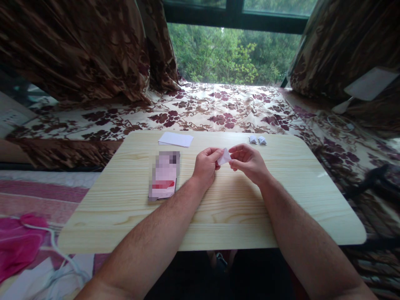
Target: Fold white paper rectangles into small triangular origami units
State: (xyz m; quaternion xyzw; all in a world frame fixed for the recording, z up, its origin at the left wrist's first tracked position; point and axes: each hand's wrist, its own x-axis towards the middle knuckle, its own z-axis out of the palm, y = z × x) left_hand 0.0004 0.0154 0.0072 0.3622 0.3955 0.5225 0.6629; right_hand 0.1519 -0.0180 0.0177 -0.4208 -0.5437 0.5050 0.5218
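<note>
Above the middle of the table, my left hand (206, 166) grips a small folded white paper (224, 157) between thumb and fingers. It has a pointed top and visible crease lines. My right hand (248, 161) is at the paper's right corner, its fingers curled and the thumb side touching that edge. How firmly it pinches there is hard to see. Behind the right hand stand two small folded paper pieces (257, 140), side by side. A short stack of white paper strips (176, 139) lies near the table's far edge on the left.
A phone (164, 176), its screen pixelated, lies on the light wooden table (125, 200) beside my left forearm. A floral-covered ledge (218, 106) runs behind the table under the window. A white lamp (370, 85) stands at right. A white cable (53, 239) and papers lie lower left.
</note>
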